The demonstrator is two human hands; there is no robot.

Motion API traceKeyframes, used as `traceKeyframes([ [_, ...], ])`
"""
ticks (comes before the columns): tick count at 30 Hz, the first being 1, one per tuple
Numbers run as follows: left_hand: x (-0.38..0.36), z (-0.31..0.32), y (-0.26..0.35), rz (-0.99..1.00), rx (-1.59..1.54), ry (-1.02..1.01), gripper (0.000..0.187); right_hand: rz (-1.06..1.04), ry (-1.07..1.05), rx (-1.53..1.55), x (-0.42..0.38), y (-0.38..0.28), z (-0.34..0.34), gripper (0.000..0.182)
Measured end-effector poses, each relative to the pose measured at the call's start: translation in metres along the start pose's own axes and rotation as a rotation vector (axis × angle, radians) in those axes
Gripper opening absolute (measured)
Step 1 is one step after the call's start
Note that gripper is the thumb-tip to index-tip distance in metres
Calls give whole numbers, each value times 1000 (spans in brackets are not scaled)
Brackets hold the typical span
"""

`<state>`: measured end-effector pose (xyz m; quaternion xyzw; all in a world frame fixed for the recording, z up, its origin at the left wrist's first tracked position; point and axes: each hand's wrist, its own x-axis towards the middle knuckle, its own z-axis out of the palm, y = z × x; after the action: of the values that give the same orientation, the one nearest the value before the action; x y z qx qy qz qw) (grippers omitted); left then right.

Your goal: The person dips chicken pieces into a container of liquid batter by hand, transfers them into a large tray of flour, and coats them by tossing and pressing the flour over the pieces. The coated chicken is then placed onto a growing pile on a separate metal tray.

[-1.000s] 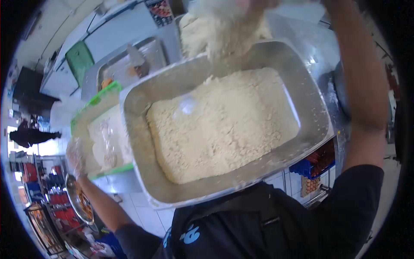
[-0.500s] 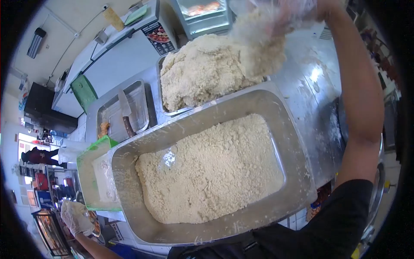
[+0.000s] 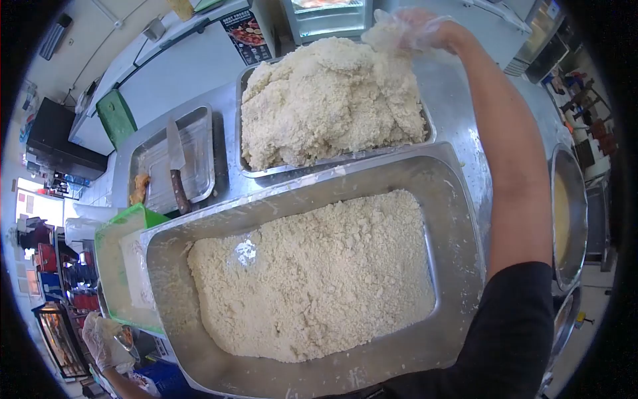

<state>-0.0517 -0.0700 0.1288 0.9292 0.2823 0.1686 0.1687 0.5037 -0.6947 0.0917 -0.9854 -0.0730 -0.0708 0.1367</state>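
My right hand (image 3: 417, 30), in a crinkled clear plastic glove, is at the far right edge of a big heap of pale, crumbly coating (image 3: 325, 100). Its fingers stretch leftward against the heap and look blurred. The heap rises above a metal tray (image 3: 279, 170); whatever may lie under the coating is hidden. Nearer to me is a deep steel pan (image 3: 458, 199) with loose, lumpy flour-like crumbs (image 3: 319, 279) spread over its bottom. Low at the left, my left hand (image 3: 101, 340), also gloved, hangs away from the pan with loosely spread fingers and nothing visible in it.
A knife (image 3: 176, 156) and a small brown piece (image 3: 139, 189) lie in a shallow metal tray (image 3: 205, 176). A green-rimmed tub (image 3: 113, 266) adjoins the pan's left side. A metal bowl (image 3: 577, 219) of yellowish contents stands right of my arm. White freezers (image 3: 179, 73) stand behind the table.
My right hand came down from above the heap to its far right edge; the falling cloud of crumbs is gone. The view shifted slightly. My left hand stays low at the left.
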Motion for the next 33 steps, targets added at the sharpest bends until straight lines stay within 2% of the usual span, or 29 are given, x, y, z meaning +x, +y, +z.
traceKeyframes([
  [3,0,9,17,-183,-247,-3,20,-56,-15,-37,10,-17,13,51],
  [4,5,8,24,-140,-145,-60,20,-87,-25,-47,12,-24,16,51],
  [7,13,9,22,-214,-169,-114,18,-243,-52,-93,10,-43,29,52],
  [10,23,18,33,-118,-48,-91,18,-382,-46,-123,6,-55,35,52],
  [12,28,23,50,-116,-54,-106,17,-274,-83,21,-3,-59,31,53],
  [15,28,24,50,-146,-170,-180,17,221,-220,432,-21,-60,2,61],
  [17,31,22,25,-99,-222,-233,18,280,-199,468,-23,-50,13,61],
  [20,37,22,25,-242,-232,-278,21,179,-146,364,-18,-34,34,60],
  [23,46,15,11,-50,67,-164,31,104,-95,311,-23,-26,31,60],
  [25,52,13,13,187,114,-205,41,35,-38,299,-39,-24,20,59],
  [26,55,16,8,187,58,-145,44,-14,0,308,-54,-25,11,59],
  [27,55,26,38,105,-9,-126,47,-71,29,330,-73,-28,3,59],
  [29,72,47,-23,120,-122,-176,47,-178,18,421,-121,-45,-4,59],
  [31,74,57,-92,214,-162,-249,50,-250,-51,502,-176,-66,-5,59],
  [32,82,60,-92,161,136,-359,51,-268,-87,516,-200,-78,-1,58],
  [33,78,64,-46,127,171,-379,53,-270,-130,521,-223,-90,7,58],
])
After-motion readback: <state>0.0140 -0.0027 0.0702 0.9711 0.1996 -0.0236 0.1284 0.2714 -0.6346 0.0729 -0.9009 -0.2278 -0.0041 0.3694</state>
